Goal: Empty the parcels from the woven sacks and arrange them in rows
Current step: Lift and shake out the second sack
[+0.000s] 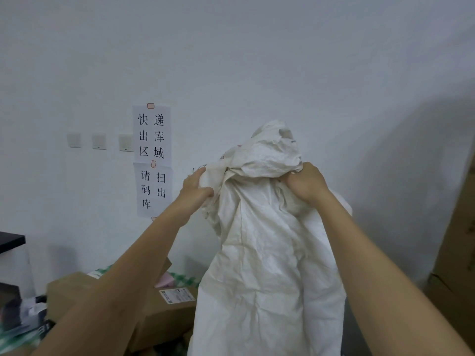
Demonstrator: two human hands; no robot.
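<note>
A white woven sack (267, 265) hangs upright in front of me, raised to chest height against the wall. My left hand (196, 187) grips a bunch of its fabric on the left near the top. My right hand (305, 185) grips the bunched fabric on the right. Crumpled sack cloth sticks up above both hands. Below at the left lie brown cardboard parcels (164, 314), one with a white shipping label (176, 295), partly hidden by my left forearm and the sack.
Paper signs (152, 160) with printed characters and three wall switches (99, 141) are on the white wall. A dark shelf edge (11, 241) juts in at far left. Tall cardboard boxes (457, 253) stand at the right edge. Green checked cloth (185, 278) lies under the parcels.
</note>
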